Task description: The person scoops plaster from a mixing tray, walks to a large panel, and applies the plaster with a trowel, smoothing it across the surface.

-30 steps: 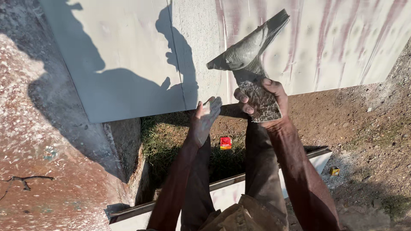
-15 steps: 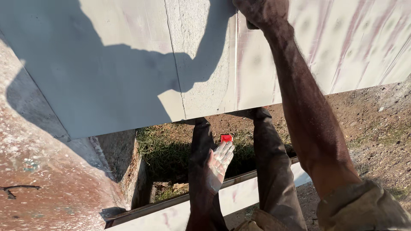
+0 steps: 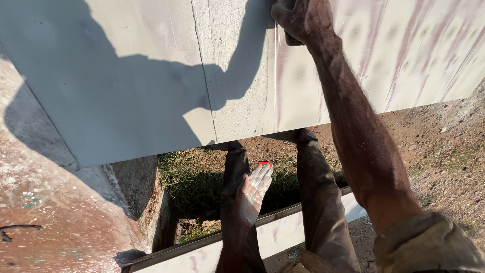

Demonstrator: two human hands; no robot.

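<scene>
A person is standing on a plank [image 3: 283, 230] outdoors, working at a pale grey plastered wall [image 3: 126, 91] in strong sunlight. The right hand [image 3: 303, 20] is reaching up against the wall near the top edge of view, fingers clenched around a dark tool [image 3: 290, 39] that is mostly hidden, so its kind cannot be told. The left hand [image 3: 252, 194] is hanging low and open, palm up and coated in pale plaster, holding nothing. Just beyond its fingertips a small red object [image 3: 264, 164] is lying on the ground. To the right of the raised hand the wall is showing pink streaks; to its left a rough strip of fresh plaster is running downward. The person's shadow is falling across the smooth wall left of it. Below the hands, grass [image 3: 194, 182] and reddish bare soil [image 3: 449, 151] are lying beside a concrete ledge [image 3: 146, 202].
</scene>
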